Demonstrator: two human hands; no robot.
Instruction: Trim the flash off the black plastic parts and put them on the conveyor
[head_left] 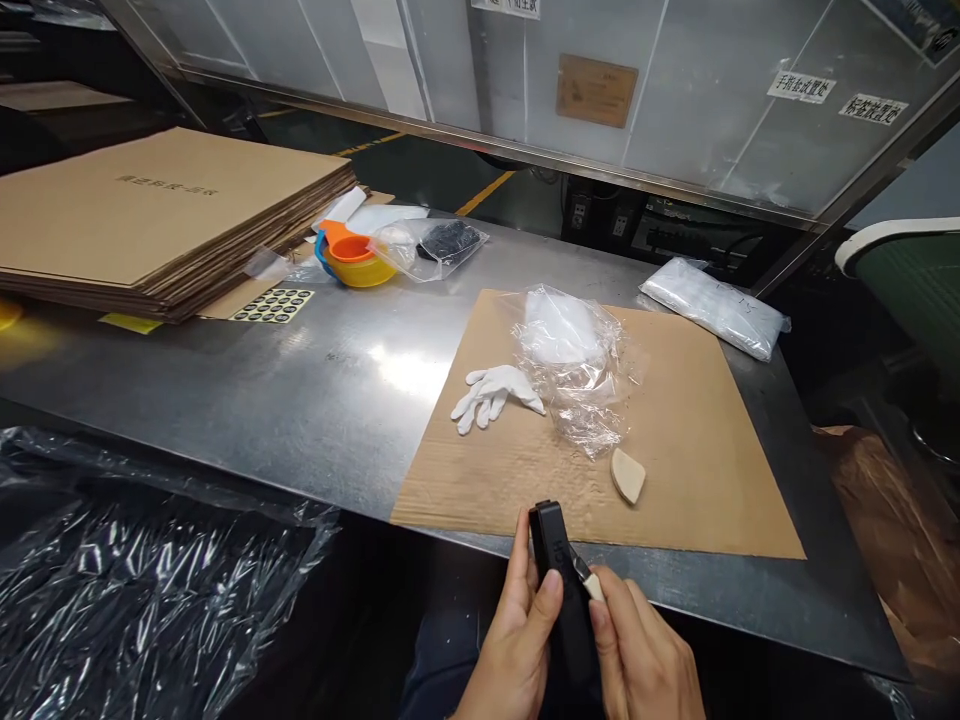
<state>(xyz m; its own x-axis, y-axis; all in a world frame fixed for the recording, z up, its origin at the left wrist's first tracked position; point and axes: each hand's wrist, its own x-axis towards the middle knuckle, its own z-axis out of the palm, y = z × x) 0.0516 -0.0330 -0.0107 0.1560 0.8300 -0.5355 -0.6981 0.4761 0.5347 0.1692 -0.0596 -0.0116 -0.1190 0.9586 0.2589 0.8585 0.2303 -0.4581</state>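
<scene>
In front of the table's near edge, my left hand (pixel 514 635) is closed around a long black plastic-looking part (pixel 553 545) with small lettering on its face. The part points away from me, its lower end partly hidden between my hands. My right hand (pixel 649 645) grips a small knife (pixel 591 583) with a cream handle. Its short metal blade lies against the right edge of the black part. Just beyond my hands, a cream wedge-shaped block (pixel 628 476) rests on the cardboard sheet (pixel 697 430). Farther left on that sheet lies a white glove (pixel 495 393).
Crumpled clear plastic bags (pixel 577 350) lie on the cardboard. A wrapped white packet (pixel 716 305) is at the back right. Stacked cardboard (pixel 172 220), a sticker sheet (pixel 274 306), colored cups (pixel 356 262) and a bag with a black item (pixel 450 240) occupy the left side.
</scene>
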